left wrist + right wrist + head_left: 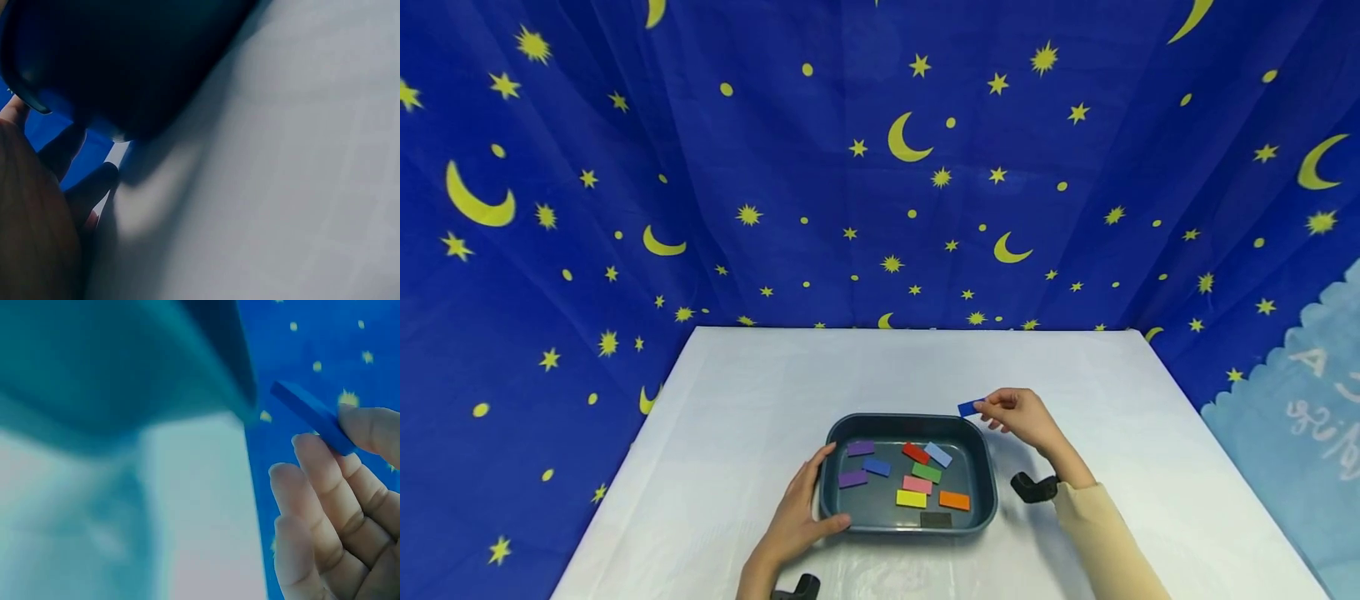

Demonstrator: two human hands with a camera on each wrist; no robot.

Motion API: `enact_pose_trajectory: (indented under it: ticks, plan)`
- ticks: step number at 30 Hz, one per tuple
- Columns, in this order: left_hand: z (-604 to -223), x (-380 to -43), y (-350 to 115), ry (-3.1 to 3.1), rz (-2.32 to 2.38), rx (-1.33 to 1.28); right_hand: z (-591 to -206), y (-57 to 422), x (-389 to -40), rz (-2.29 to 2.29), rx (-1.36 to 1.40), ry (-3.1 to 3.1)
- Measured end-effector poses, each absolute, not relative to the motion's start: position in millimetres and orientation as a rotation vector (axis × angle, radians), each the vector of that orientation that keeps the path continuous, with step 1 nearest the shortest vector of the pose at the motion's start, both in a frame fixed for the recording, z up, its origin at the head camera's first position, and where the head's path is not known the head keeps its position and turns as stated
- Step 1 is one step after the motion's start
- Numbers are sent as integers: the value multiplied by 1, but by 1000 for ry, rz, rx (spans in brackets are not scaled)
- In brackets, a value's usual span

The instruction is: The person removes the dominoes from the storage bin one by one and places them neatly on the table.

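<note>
In the head view a dark grey-blue rectangular tray stands on the white table, with several flat coloured domino blocks lying in it. My left hand holds the tray's left end, thumb over the near left corner and fingers along the left side. The left wrist view shows spread fingers against the dark tray wall. Just beyond the tray's far right corner, my right hand pinches a blue domino block between thumb and fingers. That block is tilted in the right wrist view, above the other curled fingers.
Inside the tray, purple blocks and a blue one are at left; red, light blue, green, pink, yellow, orange and black blocks are at right. A blue starry curtain surrounds the table.
</note>
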State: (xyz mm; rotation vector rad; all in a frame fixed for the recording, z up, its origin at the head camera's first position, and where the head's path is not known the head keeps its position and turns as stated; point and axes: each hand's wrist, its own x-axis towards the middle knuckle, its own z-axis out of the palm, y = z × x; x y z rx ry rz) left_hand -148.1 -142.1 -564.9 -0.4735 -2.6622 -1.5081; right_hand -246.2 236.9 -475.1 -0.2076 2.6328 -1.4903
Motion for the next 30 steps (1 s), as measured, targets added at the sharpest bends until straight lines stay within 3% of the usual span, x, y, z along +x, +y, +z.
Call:
enact_pose_trajectory:
  ticks: [9,30]
  plan:
    - [-565,-150,-141,-2654,-1511,-475,-500,264,-240,-1516,34,2604]
    - [-563,-150,-143,-2652,-1538,-488,-525,282,-231,-1406,173,2608]
